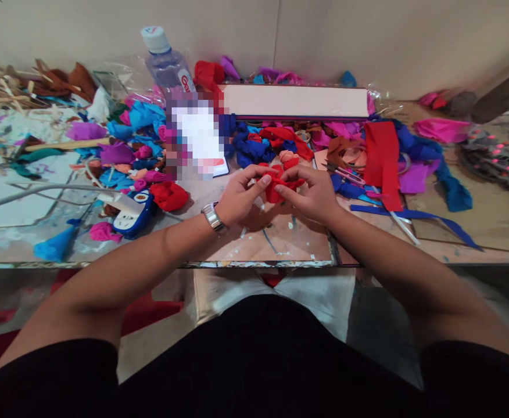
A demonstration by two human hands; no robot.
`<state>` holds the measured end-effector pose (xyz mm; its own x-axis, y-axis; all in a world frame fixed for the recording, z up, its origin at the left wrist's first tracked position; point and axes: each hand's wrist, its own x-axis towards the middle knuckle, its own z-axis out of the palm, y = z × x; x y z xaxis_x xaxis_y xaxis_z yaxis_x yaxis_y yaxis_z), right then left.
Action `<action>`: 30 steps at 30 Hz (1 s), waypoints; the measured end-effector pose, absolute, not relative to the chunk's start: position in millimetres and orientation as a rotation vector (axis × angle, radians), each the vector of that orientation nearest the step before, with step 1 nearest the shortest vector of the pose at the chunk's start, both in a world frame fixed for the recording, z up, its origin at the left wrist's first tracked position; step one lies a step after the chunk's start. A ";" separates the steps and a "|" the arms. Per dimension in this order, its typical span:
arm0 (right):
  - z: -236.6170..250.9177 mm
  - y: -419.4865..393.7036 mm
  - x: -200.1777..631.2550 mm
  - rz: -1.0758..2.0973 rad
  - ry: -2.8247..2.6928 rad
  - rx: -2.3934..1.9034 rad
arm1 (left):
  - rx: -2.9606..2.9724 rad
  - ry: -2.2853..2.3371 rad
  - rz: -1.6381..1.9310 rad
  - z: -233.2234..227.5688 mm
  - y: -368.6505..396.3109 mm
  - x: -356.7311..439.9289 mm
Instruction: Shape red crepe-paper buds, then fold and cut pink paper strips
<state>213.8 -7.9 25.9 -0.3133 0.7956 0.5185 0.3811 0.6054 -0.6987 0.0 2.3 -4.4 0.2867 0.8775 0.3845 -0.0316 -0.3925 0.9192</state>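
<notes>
Both grips are closed on one item: my left grip (242, 198) and my right grip (314, 194) pinch the red piece (273, 190) between thumbs and fingers. The red piece is in from the middle of the near edge of the tabletop (300, 241); whether it touches the surface, I cannot tell. A watch (212, 216) is on my left wrist. To the right of my right grip lie the snips (346, 173), just beside a wide red strip (382, 165); a narrow blue strip (429, 217) runs toward the near right corner. Left of my left grip, a red bundle (169, 196) lies next to the socket block (133, 210); a blue cone (55, 244) lies near the near left edge. Toward the far edge stand the bottle (167, 65) and a long white box (296, 101). The phone (200, 139), partly blurred, is in front of the bottle.
</notes>
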 end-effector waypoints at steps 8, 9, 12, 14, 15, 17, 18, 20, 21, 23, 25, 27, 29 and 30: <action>23.6 -5.8 213.0 0.523 -1.904 -0.934 | 1.615 0.742 1.239 -8.3 3.3 0.7; 23.2 -5.5 212.9 0.520 -1.903 -0.936 | 1.608 0.725 1.235 -9.0 3.7 0.8; 21.7 -4.9 212.7 0.521 -1.884 -0.916 | 1.578 0.698 1.219 -10.2 4.3 1.1; 20.8 -4.9 212.9 0.520 -1.879 -0.895 | 1.571 0.707 1.210 -10.1 4.1 1.0; 20.5 -5.0 213.1 0.517 -1.881 -0.891 | 1.574 0.713 1.209 -9.9 3.8 0.9; 20.4 -5.3 213.8 0.511 -1.889 -0.879 | 1.586 0.720 1.211 -9.3 3.5 0.9; 20.5 -5.4 214.1 0.513 -1.892 -0.872 | 1.592 0.720 1.212 -9.1 3.4 0.9; 20.8 -5.5 214.6 0.528 -1.894 -0.866 | 1.600 0.710 1.217 -8.5 3.4 1.2; 21.0 -5.5 214.7 0.536 -1.897 -0.867 | 1.603 0.701 1.223 -8.2 3.5 1.3; 21.2 -5.2 214.6 0.535 -1.892 -0.876 | 1.614 0.692 1.245 -7.2 3.6 1.3; 21.2 -4.9 214.0 0.529 -1.882 -0.881 | 1.657 0.702 1.256 -5.5 3.4 0.9; 20.9 -4.8 213.2 0.539 -1.869 -0.881 | 1.729 0.711 1.259 -3.4 2.7 0.3; 20.4 -4.6 212.5 0.556 -1.858 -0.886 | 1.796 0.697 1.266 -2.0 1.8 0.2; 20.0 -4.6 212.3 0.563 -1.854 -0.892 | 1.809 0.689 1.270 -1.9 1.3 0.3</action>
<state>212.3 -4.6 20.0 -0.2654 0.7804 0.5662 0.3339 0.6253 -0.7053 0.3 1.3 -1.9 0.3467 0.7934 0.5003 -0.0131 -0.5292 0.8484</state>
